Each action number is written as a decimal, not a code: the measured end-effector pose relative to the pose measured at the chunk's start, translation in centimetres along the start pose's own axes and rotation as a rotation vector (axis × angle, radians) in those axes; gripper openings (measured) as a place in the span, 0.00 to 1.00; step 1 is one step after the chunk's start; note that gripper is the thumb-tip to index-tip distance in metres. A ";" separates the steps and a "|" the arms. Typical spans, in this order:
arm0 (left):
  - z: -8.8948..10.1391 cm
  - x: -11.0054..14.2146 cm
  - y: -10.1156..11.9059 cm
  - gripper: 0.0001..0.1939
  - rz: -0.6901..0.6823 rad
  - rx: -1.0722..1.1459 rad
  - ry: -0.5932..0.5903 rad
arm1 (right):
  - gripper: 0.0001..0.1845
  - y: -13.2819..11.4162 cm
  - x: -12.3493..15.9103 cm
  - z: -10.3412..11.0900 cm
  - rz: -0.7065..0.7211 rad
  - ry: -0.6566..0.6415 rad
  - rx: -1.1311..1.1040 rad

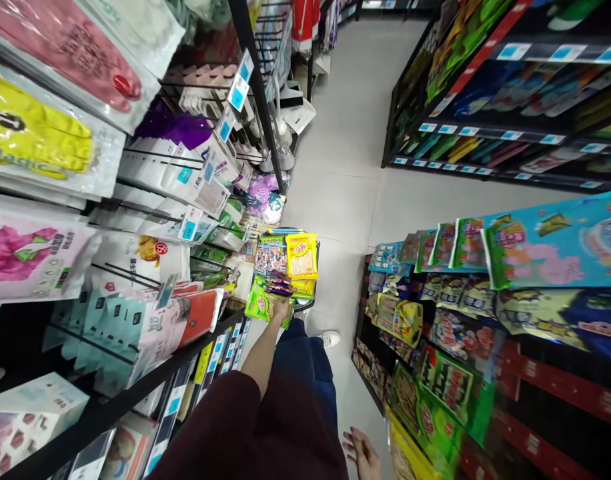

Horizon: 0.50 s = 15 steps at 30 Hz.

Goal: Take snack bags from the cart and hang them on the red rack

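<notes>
My left hand [281, 309] reaches down over a shopping basket [317, 257] on the floor, its fingers closed at the edge of a green snack bag [258, 301]. The fingertips are small and partly hidden. Small purple packets [279, 283] lie just beyond the hand. Farther into the basket are a yellow snack bag [302, 256] and a multicoloured packet [271, 255]. My right hand [361, 455] hangs low at the bottom edge, fingers apart and slightly curled, holding nothing. It is nearest to the hanging snack bags [425, 417] on the right.
Packaged gloves [35, 130] and other packets hang from hooks on the left rack [135, 393]. At right stands a low rack with blue snack bags [550, 243]. Another shelf unit [510, 127] is behind it. A grey tiled aisle [345, 133] runs ahead between them.
</notes>
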<state>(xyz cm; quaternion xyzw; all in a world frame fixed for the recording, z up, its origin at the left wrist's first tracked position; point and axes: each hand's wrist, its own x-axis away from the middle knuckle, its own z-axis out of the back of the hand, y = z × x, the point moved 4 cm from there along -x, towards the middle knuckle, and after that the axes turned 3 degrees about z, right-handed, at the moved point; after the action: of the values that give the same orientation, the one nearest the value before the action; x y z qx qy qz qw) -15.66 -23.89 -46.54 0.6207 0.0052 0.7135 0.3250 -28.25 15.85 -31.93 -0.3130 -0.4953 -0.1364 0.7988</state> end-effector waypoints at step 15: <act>-2.7 -4.0 -1.5 0.14 0.246 0.347 0.147 | 0.43 0.3 -1.5 -0.3 -0.065 -0.041 -0.086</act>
<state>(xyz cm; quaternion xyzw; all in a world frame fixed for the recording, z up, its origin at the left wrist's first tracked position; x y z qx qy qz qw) -17.26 -23.48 -51.32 0.6096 0.0759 0.7795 0.1227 -28.56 15.78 -33.46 -0.3336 -0.5150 -0.1772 0.7694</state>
